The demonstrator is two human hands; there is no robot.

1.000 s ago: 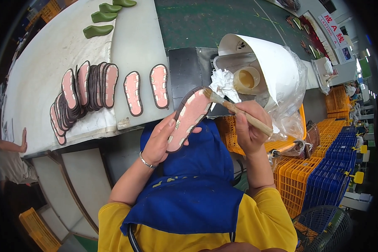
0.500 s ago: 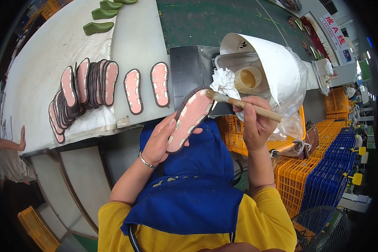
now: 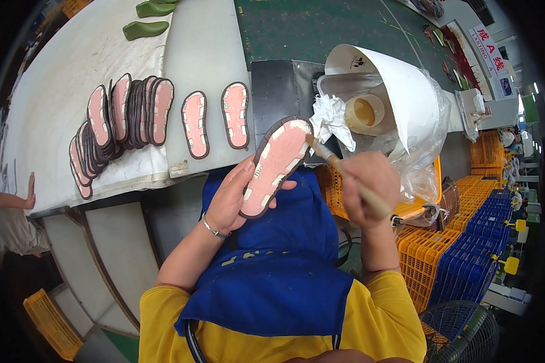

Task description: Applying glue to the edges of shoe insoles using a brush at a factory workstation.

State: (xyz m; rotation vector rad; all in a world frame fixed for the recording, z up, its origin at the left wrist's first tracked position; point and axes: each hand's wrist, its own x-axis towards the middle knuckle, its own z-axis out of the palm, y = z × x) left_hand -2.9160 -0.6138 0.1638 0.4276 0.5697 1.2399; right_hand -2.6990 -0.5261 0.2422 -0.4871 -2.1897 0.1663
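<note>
My left hand is closed round the lower end of a pink insole with a dark rim and pale tabs along its edge. In my right hand is a wooden-handled brush, its bristles at the insole's upper right edge. Beyond the insole sit crumpled white tissue and a tub of tan liquid, partly surrounded by a curved white sheet. Two more insoles, one and another, lie apart on the table. To their left stands a dense row of similar insoles.
Green shoe lasts rest at the table's far left. Orange crates and blue crates are stacked on my right, near a black fan. Another person's hand touches the table's left edge.
My right hand has moved down and turned, bringing the brush lower along the insole's right edge. The held insole is tilted a little more toward me. The whole view has shifted slightly.
</note>
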